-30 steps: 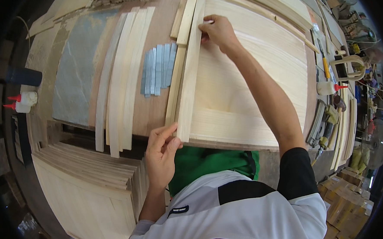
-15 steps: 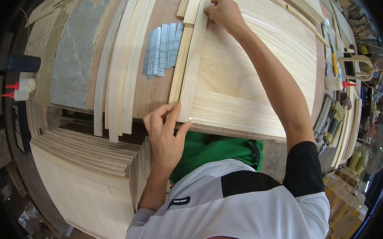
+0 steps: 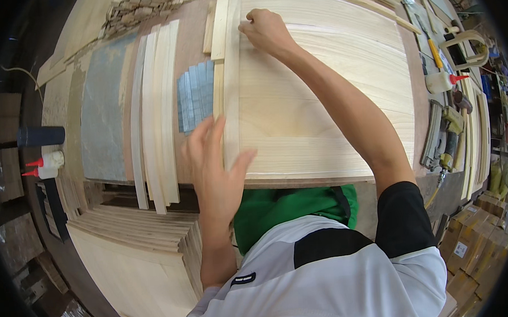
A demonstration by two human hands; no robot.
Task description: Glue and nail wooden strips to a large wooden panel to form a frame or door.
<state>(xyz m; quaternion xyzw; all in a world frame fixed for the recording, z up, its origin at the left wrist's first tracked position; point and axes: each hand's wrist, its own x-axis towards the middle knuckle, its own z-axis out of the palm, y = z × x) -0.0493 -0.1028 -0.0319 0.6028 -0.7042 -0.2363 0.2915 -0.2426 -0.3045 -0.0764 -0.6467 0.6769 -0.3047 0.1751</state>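
Note:
A wide pale wooden panel (image 3: 321, 120) lies on the workbench, with a long flat wooden strip (image 3: 234, 79) along its left edge. Over the strip's near part, my left hand (image 3: 211, 161) is held with fingers and thumb apart, slightly blurred and holding nothing visible. My right hand (image 3: 267, 32) reaches across the panel to the far part of the strip. Its fingers are curled together at the strip's inner edge; whatever lies between them is hidden. Bluish-grey rows of staples (image 3: 195, 95) lie just left of a narrower wooden batten (image 3: 220, 28).
Loose wooden slats (image 3: 156, 106) and a grey sheet (image 3: 109, 108) lie leftward. Stacked panels (image 3: 133, 268) stand below the bench at left. Small wood blocks (image 3: 134, 10) are piled far left. A red-tipped glue bottle (image 3: 438, 82) and a nail gun (image 3: 433, 132) lie at right.
My left hand has come away from the near end of the strip, and its fingers have spread. My right hand stays at the strip's inner edge. The view has shifted, showing more of the bench's far left.

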